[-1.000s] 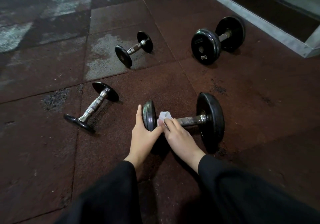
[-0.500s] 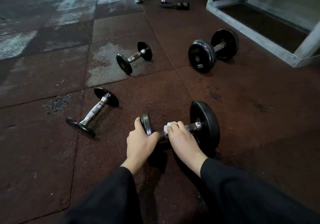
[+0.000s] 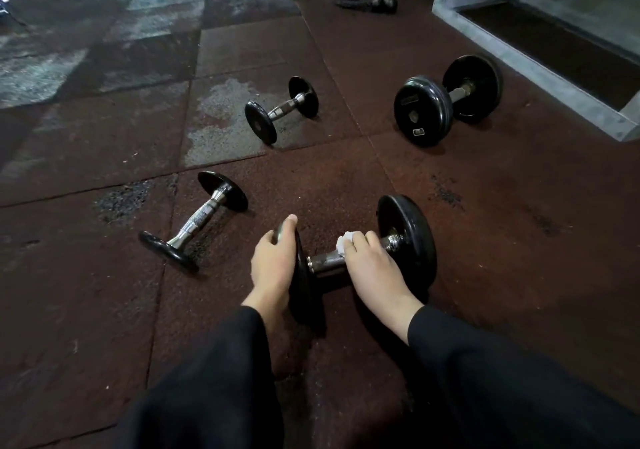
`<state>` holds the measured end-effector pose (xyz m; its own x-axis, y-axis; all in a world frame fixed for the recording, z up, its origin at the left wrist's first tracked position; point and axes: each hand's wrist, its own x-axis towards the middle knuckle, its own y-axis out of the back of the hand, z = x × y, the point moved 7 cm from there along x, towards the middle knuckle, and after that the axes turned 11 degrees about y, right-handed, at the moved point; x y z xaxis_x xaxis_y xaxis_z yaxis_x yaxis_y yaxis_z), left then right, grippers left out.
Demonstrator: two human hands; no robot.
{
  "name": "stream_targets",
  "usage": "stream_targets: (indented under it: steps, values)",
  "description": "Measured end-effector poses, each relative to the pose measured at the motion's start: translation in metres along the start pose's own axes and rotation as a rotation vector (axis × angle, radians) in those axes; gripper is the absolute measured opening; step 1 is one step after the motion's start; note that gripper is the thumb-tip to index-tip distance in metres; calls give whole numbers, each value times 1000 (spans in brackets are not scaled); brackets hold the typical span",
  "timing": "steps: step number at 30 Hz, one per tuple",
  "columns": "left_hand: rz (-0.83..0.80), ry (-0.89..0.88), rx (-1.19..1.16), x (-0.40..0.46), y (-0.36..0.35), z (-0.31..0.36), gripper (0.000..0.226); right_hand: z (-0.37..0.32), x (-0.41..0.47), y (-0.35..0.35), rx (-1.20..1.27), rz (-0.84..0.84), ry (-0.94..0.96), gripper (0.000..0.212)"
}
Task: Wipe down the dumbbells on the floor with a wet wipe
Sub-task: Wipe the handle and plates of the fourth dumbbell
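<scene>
The right hand [image 3: 372, 268] curls around the wet wipe [image 3: 344, 242], pressing it onto the near dumbbell's handle [image 3: 325, 261], while the left hand [image 3: 273, 261] grips its left plate [image 3: 304, 282], steadying it on the floor [image 3: 502, 240]. Handle-wiping is under way; the plates probably come next, needing a repositioned wipe.

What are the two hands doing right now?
Left hand: grips the left plate of the nearest dumbbell.
Right hand: curled over the handle, holding the white wet wipe against it.
</scene>
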<state>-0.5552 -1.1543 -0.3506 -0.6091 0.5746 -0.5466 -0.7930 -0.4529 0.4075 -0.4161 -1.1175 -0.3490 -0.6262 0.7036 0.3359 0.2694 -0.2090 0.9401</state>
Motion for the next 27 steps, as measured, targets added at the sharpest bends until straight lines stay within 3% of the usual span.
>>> stream_targets:
  steps: [2,4,7,10,12,15,17,20,23,27]
  values:
    - [-5,-54,-60,-5,-5,-3,91,3,6,1,26,-36,-45,27]
    - [-8,-106,-85,-11,-6,2,78,7,14,-4,113,-131,-89,31]
    - [22,-124,-117,-3,-6,-1,62,7,32,-18,186,-302,-85,29]
    - [27,-156,-142,0,-7,-3,59,-14,48,-28,285,-354,-14,25]
    - [35,-142,-126,0,-7,-5,49,-26,43,-32,353,-323,31,24]
    - [34,-109,-109,6,-9,-3,15,-20,22,-22,396,-152,68,28]
    - [24,-109,-106,12,-10,0,24,-14,15,-14,365,-57,75,27]
    - [53,-119,-105,19,-9,3,56,-12,30,-18,352,-113,22,28]
    - [58,-117,-121,22,-9,7,49,-17,34,-29,382,-172,2,32]
    - [46,-116,-131,27,-9,11,41,-20,2,-24,384,-42,62,50]
